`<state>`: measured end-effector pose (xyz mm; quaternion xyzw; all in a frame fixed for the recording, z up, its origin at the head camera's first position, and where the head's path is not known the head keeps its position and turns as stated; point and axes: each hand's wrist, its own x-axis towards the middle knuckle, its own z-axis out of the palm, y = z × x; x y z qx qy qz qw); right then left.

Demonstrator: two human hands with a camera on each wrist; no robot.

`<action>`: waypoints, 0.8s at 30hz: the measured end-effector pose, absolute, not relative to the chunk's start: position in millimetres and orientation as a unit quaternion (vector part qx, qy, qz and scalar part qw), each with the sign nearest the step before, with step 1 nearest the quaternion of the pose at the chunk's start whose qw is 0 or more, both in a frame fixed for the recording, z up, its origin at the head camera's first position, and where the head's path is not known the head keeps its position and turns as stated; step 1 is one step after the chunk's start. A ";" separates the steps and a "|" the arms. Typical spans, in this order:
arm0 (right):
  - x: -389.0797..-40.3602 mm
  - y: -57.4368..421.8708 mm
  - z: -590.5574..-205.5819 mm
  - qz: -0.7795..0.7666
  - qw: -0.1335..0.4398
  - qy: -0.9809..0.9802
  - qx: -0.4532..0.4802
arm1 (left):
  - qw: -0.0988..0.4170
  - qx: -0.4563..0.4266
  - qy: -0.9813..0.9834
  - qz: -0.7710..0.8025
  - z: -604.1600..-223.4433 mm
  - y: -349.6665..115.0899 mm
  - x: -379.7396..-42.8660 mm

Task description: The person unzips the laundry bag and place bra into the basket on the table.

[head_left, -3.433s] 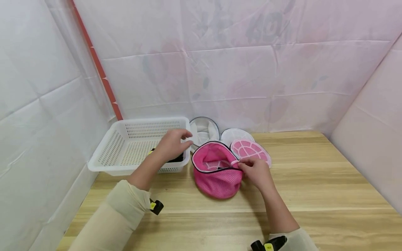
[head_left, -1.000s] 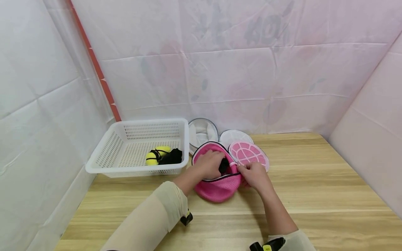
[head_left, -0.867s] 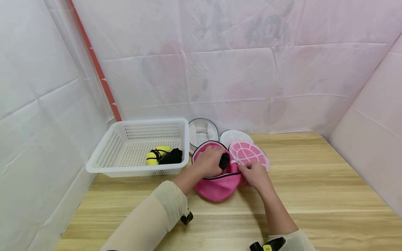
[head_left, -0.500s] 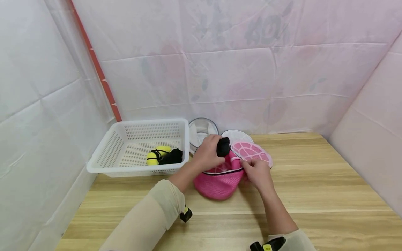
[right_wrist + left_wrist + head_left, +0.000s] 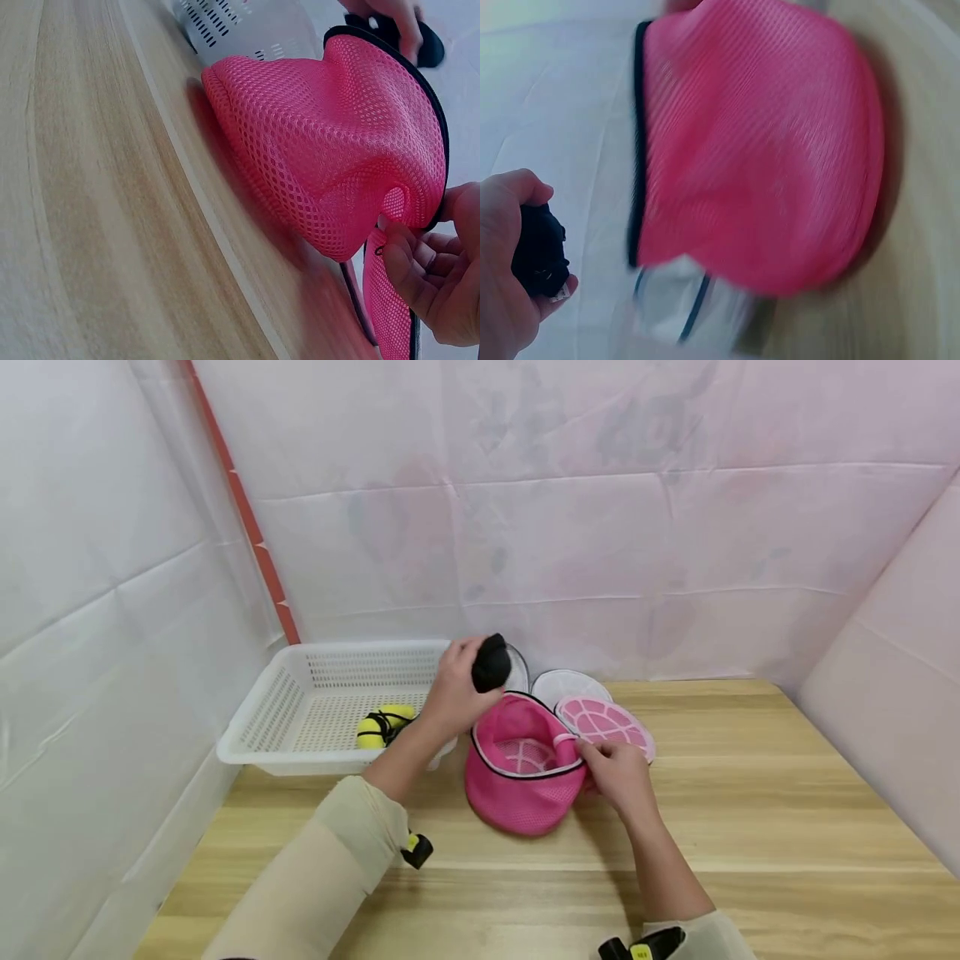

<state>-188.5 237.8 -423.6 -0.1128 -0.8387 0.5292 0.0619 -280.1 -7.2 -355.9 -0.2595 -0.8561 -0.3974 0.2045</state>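
Note:
My left hand [image 5: 455, 692] grips a rolled-up black cloth bundle [image 5: 491, 662], raised above and left of the bag's mouth. In the left wrist view a small white tag shows on the bundle [image 5: 540, 251]. A pink mesh laundry bag [image 5: 521, 806] stands on the table with its black-edged mouth unzipped and only its webbed bottom visible inside. Thumb and fingers of my right hand [image 5: 618, 774] pinch the right edge of that mouth. The bag's round pink lid [image 5: 606, 725] lies folded back behind the right hand.
A white perforated basket [image 5: 258, 752] stands on the left; it holds a yellow bundle [image 5: 370, 733] tied with black cord, beside a black item mostly hidden by my arm. Behind the pink bag lies a white mesh bag [image 5: 517, 670] with its round white lid [image 5: 572, 687]. Sheeted walls surround the table.
My left hand went from above the basket into the pink bag, then came up out of it and to the left with the black bundle. The right hand kept pinching the bag's edge.

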 end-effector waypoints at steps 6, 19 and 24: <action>-190.9 239.8 -424.2 0.533 0.057 -0.838 -0.107 | 0.198 -0.195 -0.886 -0.370 -349.1 -62.5 -291.7; -189.2 245.3 -424.1 0.525 0.046 -0.843 -0.110 | 0.047 -0.080 -0.963 -0.251 -377.2 -165.1 -305.1; -187.0 247.1 -424.8 0.527 0.046 -0.841 -0.111 | -0.031 -0.052 -0.973 -0.221 -386.7 -187.2 -308.4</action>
